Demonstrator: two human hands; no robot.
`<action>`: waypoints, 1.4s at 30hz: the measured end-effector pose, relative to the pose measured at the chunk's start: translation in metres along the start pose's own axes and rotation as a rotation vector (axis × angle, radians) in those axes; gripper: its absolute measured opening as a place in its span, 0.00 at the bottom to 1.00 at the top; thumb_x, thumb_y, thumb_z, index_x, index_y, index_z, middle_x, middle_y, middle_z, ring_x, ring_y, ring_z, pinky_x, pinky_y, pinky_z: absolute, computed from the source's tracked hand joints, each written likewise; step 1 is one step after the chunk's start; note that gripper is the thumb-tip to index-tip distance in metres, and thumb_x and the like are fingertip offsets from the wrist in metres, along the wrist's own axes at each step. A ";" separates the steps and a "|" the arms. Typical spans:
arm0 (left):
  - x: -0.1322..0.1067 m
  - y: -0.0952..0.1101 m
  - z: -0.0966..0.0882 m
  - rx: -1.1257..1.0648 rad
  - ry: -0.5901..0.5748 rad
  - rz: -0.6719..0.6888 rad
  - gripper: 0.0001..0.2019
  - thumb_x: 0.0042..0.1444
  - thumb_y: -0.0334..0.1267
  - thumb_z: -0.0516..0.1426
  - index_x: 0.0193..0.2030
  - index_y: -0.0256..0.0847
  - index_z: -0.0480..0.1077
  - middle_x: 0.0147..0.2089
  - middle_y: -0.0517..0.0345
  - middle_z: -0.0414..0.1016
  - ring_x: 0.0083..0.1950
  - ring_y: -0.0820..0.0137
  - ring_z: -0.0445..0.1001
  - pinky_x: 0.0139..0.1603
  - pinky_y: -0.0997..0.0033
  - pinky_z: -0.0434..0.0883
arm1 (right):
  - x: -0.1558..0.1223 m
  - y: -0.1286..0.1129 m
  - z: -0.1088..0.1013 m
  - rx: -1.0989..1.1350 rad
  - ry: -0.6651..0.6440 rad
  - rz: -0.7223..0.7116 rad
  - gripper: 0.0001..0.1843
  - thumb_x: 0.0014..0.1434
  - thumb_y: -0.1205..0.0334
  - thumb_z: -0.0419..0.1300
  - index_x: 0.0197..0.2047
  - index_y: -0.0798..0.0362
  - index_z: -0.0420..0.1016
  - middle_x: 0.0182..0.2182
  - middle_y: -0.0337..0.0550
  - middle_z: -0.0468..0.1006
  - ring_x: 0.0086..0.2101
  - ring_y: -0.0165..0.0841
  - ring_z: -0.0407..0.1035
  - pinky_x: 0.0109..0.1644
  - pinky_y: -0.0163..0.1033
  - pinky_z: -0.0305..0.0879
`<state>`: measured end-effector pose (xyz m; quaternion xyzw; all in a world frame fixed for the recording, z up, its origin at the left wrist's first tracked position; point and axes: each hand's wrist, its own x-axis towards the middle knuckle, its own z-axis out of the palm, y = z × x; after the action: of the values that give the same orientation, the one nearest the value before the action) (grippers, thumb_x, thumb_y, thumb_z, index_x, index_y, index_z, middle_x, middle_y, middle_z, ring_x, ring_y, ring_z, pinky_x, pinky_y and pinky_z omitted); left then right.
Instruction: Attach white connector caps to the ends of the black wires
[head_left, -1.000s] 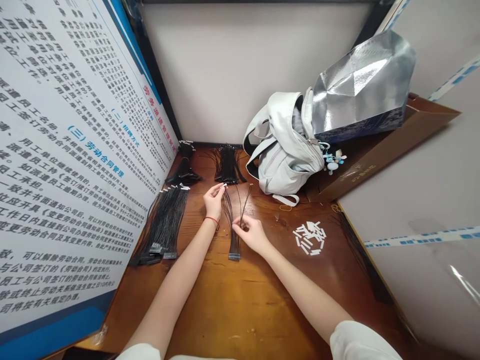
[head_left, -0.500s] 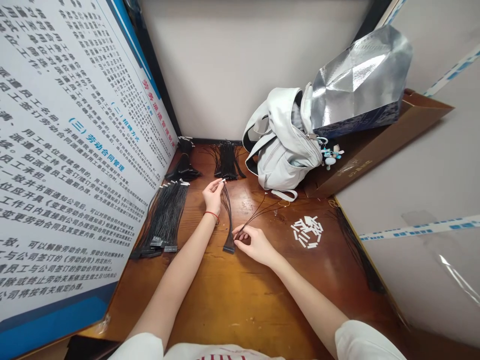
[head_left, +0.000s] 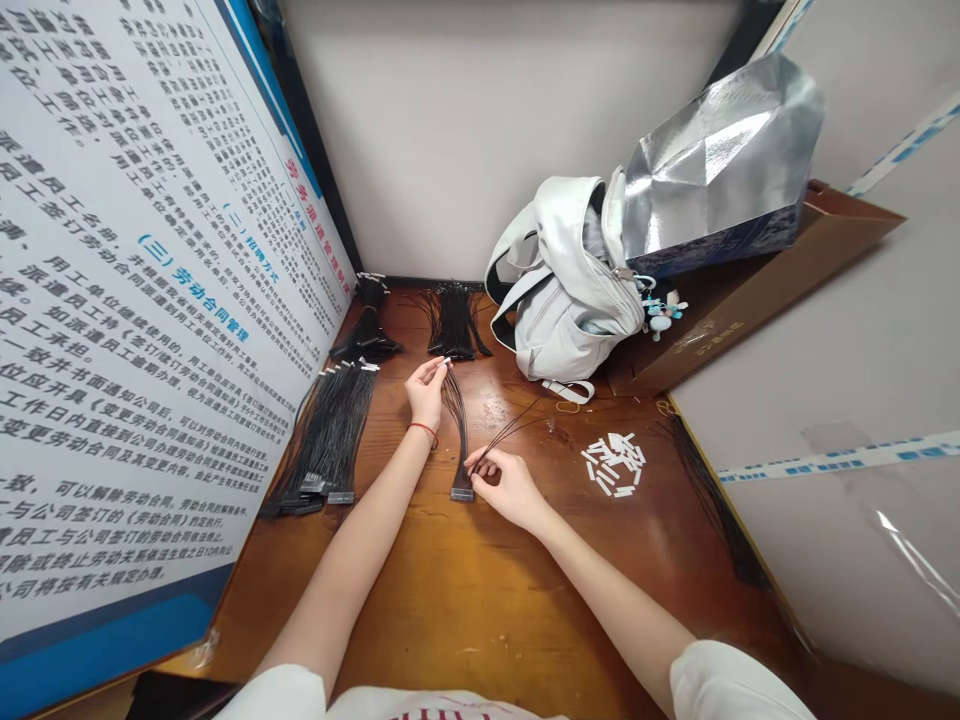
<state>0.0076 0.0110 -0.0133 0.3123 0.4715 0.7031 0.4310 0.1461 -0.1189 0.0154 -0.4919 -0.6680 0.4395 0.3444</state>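
Head cam, L hand [head_left: 425, 398] pinching white connector [head_left: 447, 361] on blk wire harness [head_left: 462, 450], R hand [head_left: 511, 490] gripping thin wires [head_left: 505, 435], white pcs [head_left: 624, 450] to R on surface [head_left: 480, 600]

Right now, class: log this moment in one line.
left hand: pinching white connector | right hand: holding black wires | white pieces: at right

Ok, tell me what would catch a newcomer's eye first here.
Probably the shiny silver bag at upper right, behind the pale backpack, and the big printed board filling the left side. Then, near the centre, the left hand pinches the white tip of a black wire bundle, while the right hand holds a few spread wires.
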 end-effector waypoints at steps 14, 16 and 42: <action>0.000 0.003 0.001 -0.051 0.007 -0.013 0.14 0.41 0.37 0.63 0.35 0.33 0.73 0.35 0.49 0.78 0.37 0.69 0.76 0.46 0.67 0.70 | 0.029 0.005 -0.001 0.316 0.111 0.161 0.06 0.42 0.66 0.56 0.28 0.54 0.68 0.27 0.40 0.74 0.26 0.29 0.68 0.27 0.32 0.62; -0.001 0.003 0.001 -0.050 -0.002 -0.020 0.14 0.41 0.38 0.63 0.36 0.33 0.73 0.35 0.49 0.78 0.37 0.69 0.76 0.45 0.67 0.71 | 0.034 0.007 -0.003 0.384 0.128 0.192 0.06 0.42 0.64 0.59 0.28 0.54 0.67 0.27 0.40 0.74 0.25 0.29 0.69 0.25 0.32 0.63; 0.001 0.004 -0.002 0.094 -0.305 -0.065 0.21 0.38 0.39 0.65 0.41 0.35 0.71 0.35 0.53 0.75 0.37 0.70 0.73 0.42 0.69 0.70 | 0.132 0.030 0.003 0.539 0.301 0.042 0.14 0.40 0.55 0.66 0.25 0.53 0.68 0.25 0.39 0.73 0.29 0.30 0.68 0.38 0.36 0.66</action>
<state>0.0041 0.0101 -0.0103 0.4196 0.4430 0.6104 0.5051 0.1167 0.0112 -0.0097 -0.4560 -0.4584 0.5300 0.5486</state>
